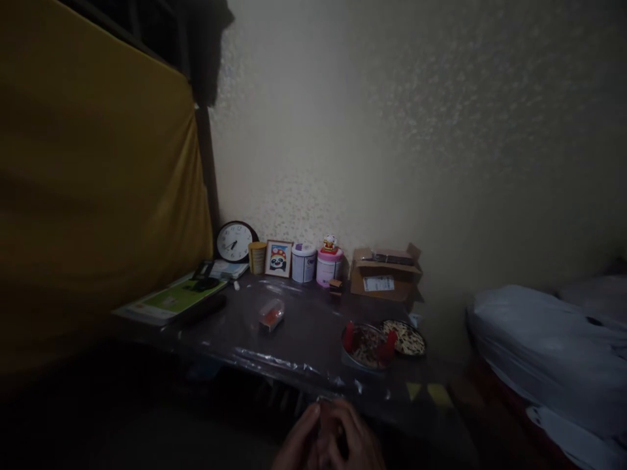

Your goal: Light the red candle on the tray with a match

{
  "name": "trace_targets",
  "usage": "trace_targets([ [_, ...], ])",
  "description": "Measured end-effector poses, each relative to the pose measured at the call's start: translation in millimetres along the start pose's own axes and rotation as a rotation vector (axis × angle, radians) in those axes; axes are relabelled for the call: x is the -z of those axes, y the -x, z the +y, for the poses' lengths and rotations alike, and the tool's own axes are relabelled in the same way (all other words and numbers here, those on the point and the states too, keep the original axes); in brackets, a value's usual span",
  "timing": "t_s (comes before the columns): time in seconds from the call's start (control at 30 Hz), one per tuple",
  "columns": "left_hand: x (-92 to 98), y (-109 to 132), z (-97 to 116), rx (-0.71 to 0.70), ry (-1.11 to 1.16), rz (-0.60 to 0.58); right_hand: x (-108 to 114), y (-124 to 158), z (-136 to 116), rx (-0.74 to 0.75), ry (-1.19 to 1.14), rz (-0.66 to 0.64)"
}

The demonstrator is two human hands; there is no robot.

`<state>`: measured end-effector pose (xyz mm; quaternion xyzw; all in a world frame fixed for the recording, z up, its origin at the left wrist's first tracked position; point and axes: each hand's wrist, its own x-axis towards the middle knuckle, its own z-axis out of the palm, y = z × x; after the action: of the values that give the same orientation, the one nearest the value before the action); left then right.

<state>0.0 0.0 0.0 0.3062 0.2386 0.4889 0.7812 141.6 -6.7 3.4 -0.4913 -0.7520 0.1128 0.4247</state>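
Observation:
My left hand and my right hand meet at the bottom centre of the head view, just in front of the table's near edge. The fingers of both hands are curled in towards each other, closed around something small that I cannot make out in the dim light. Nearest to them on the table is a round tin with brownish contents and two red pieces at its rim. A patterned round lid lies behind it. Farther left sits a small clear packet with orange-red contents.
The dark table has a shiny plastic cover. Along the wall stand a clock, a yellow cup, a framed panda picture, two canisters and a cardboard box. A green booklet lies left; pale bedding is right.

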Motion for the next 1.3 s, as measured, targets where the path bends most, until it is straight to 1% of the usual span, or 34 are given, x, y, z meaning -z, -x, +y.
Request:
trace_targets([
  [0.07,-2.1,-1.6,-2.0,0.037,0.09,0.025,7.7,-1.9,-4.5,-0.057,-0.114,-0.042],
  [0.13,-2.5,-4.7,-2.8,0.065,0.196,0.045,14.2,-4.8,-5.6,-0.125,-0.297,-0.094],
  [0.17,-2.1,-6.4,-3.2,0.084,0.234,0.052,16.6,-6.4,-4.3,-0.185,-0.396,-0.103],
  [0.2,-1.3,-7.8,-3.6,0.116,0.243,0.073,18.6,-7.8,-2.1,-0.251,-0.48,-0.104],
  [0.27,0.3,-9.0,-5.0,0.167,0.216,0.064,21.3,-9.8,3.6,-0.362,-0.586,-0.07],
  [0.33,1.1,-8.3,-7.2,0.207,0.177,0.02,23.4,-10.6,8.1,-0.43,-0.627,-0.045],
  [0.43,0.4,-5.5,-10.6,0.248,0.139,-0.036,27.0,-10.2,8.6,-0.473,-0.654,-0.056],
  [0.57,-2.2,-3.5,-12.0,0.279,0.13,-0.056,31.6,-9.3,4.7,-0.493,-0.689,-0.095],
  [0.7,-2.3,-3.4,-11.1,0.299,0.142,-0.075,31.1,-9.6,8.6,-0.519,-0.645,-0.052],
  [0.8,0.1,-4.2,-11.3,0.307,0.154,-0.084,30.4,-10.4,12.0,-0.465,-0.549,-0.037],
  [0.9,2.4,-5.5,-12.3,0.324,0.164,-0.074,34.1,-11.2,8.1,-0.306,-0.382,-0.029],
  [0.97,3.1,-6.1,-12.9,0.331,0.16,-0.076,37.8,-10.9,3.2,-0.196,-0.268,-0.07],
  [1.03,3.2,-6.3,-13.0,0.32,0.156,-0.084,40.4,-9.9,0.0,-0.125,-0.19,-0.14],
  [1.13,2.4,-5.7,-11.9,0.304,0.16,-0.088,40.9,-7.3,0.5,-0.083,-0.118,-0.198],
  [1.3,-1.8,-3.2,-8.3,0.33,0.171,-0.043,40.6,-5.3,4.1,-0.061,-0.048,-0.223],
])
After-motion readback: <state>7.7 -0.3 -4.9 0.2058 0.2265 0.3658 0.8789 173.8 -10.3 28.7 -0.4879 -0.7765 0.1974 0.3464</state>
